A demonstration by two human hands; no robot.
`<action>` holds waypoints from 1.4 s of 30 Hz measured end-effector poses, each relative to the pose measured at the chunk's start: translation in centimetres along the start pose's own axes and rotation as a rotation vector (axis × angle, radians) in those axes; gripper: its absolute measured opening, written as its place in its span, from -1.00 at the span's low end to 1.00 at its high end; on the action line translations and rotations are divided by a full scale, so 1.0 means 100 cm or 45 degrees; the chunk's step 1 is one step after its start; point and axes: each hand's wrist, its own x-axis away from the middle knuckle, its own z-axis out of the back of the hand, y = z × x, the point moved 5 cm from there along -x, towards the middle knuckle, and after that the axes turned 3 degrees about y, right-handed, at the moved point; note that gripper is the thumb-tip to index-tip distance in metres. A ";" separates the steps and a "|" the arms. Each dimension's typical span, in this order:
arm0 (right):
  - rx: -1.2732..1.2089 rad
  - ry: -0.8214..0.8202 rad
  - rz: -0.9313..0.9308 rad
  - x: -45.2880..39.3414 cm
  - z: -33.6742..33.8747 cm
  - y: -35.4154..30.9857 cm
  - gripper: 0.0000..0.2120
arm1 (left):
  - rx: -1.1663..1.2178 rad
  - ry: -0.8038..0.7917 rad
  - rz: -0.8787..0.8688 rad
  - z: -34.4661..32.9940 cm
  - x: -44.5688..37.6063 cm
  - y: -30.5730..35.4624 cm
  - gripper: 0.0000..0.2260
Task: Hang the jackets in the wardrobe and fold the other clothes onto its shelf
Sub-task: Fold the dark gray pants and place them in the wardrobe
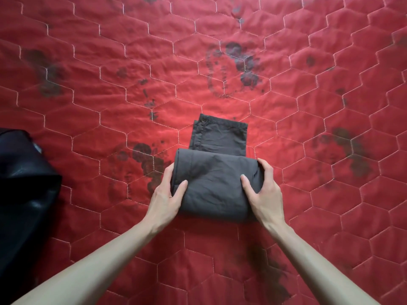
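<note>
A dark grey pair of trousers (217, 172) lies partly folded on the red quilted bedcover (110, 106). Its hemmed leg ends stick out flat at the far side, and the near part is a thick folded bundle. My left hand (167, 192) grips the bundle's left edge, thumb on top and fingers round the side. My right hand (262, 188) grips the right edge the same way.
A black leather-like jacket (24, 194) lies bunched at the left edge of the bedcover. The red cover has a hexagon stitch pattern and dark stains, and spreads in all directions around the trousers.
</note>
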 end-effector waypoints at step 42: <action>-0.174 -0.330 -0.145 -0.005 -0.008 0.026 -0.83 | -0.296 -0.075 0.122 0.011 -0.039 0.009 -0.72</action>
